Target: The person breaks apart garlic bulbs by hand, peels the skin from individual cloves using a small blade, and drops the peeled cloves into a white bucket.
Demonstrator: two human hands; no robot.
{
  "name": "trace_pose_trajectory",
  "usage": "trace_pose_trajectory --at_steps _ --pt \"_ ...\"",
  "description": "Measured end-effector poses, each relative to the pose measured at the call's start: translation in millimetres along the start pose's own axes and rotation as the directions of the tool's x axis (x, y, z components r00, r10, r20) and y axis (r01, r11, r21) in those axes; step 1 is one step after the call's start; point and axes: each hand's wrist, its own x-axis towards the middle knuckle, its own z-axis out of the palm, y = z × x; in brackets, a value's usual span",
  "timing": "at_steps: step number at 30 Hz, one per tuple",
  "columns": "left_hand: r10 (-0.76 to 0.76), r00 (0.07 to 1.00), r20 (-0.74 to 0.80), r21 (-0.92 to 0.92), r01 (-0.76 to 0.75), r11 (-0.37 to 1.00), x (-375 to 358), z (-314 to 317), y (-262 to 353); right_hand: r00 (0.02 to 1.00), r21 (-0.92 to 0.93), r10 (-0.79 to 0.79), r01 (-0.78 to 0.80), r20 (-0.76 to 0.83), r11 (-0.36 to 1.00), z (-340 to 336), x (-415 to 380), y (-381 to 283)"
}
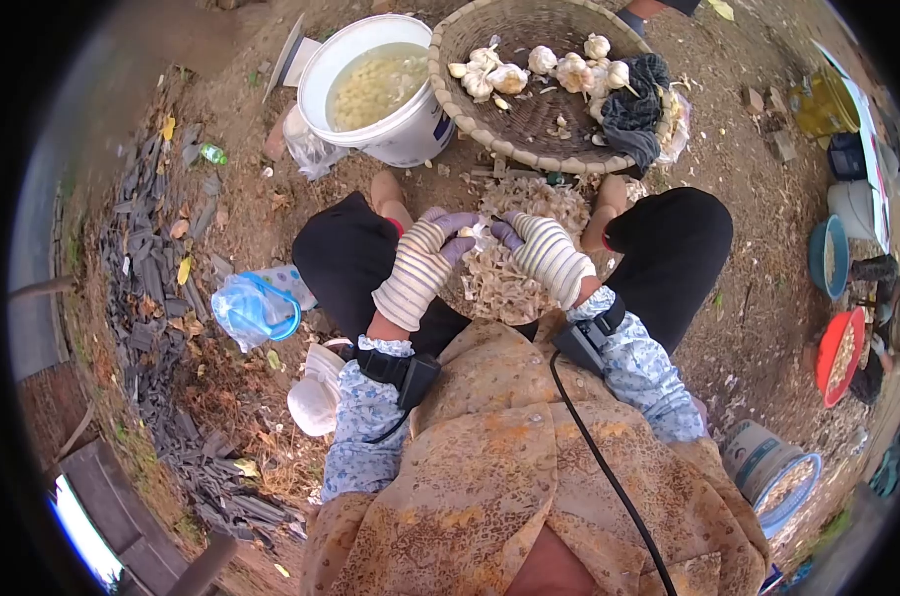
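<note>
Both my hands wear striped gloves with purple fingertips and meet between my knees. My left hand (433,253) has its fingers closed round a small whitish piece of garlic (480,236). My right hand (542,248) pinches the same garlic from the other side. Beneath them lies a heap of pale garlic skins (509,283). Beyond my feet, a round woven basket (524,154) holds several garlic bulbs (574,73) and a dark cloth (633,109). Left of it, a white bucket (405,144) contains peeled cloves (375,89) in cloudy liquid.
A blue-handled plastic bag (241,310) and a white cloth item (316,392) lie at the left, near dark bark pieces (147,268). Along the right stand a blue basin (828,258), a red basin (840,358) and a white-blue bucket (767,462).
</note>
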Motion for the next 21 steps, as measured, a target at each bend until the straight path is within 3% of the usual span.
trace_pose_trajectory --at_steps 1,2,3,4,5,8,10,12,14,16,20,21 --pt "-0.150 0.989 -0.015 -0.230 0.142 0.963 -2 2 -2 0.996 0.102 0.007 0.002 -0.086 0.995 3 2 4" --pt "-0.147 0.989 -0.014 -0.229 0.140 0.963 -4 3 0 0.996 0.102 0.007 0.002 -0.090 0.995 4 0 8" --pt "-0.258 0.966 -0.013 -0.386 0.233 0.892 -4 6 7 0.970 0.436 0.234 -0.236 0.059 0.868 -7 0 -10" --pt "-0.364 0.931 0.008 -0.533 0.312 0.786 -4 9 12 0.884 0.670 0.382 -0.458 0.270 0.584 -14 -1 -24" --pt "-0.315 0.949 -0.017 -0.563 0.252 0.787 -5 14 7 0.888 0.793 0.337 -0.440 0.313 0.422 -16 -4 -29" --pt "-0.338 0.940 -0.052 -0.663 0.221 0.715 -5 27 12 0.906 0.861 0.276 -0.400 0.321 0.313 -10 -3 -19" --pt "-0.336 0.942 -0.021 -0.671 0.236 0.703 -3 28 12 0.911 0.877 0.286 -0.378 0.296 0.296 -13 -3 -20" --pt "-0.349 0.935 0.060 -0.788 0.259 0.558 -3 26 13 0.928 0.850 0.282 -0.345 0.245 0.398 -15 -4 -22" --pt "-0.346 0.937 0.047 -0.807 0.240 0.539 -1 27 11 0.935 0.840 0.279 -0.325 0.218 0.433 -20 -7 -29" --pt "-0.321 0.936 0.146 -0.915 0.251 0.315 0 26 4 0.943 0.829 0.273 -0.305 0.192 0.469 -24 -8 -38" --pt "-0.353 0.923 0.154 -0.906 0.274 0.321 4 27 1 0.939 0.773 0.281 -0.328 0.201 0.543 -23 -6 -35" --pt "-0.400 0.914 0.069 -0.843 0.268 0.467 5 29 7 0.940 0.778 0.278 -0.323 0.198 0.539 -20 -5 -32"
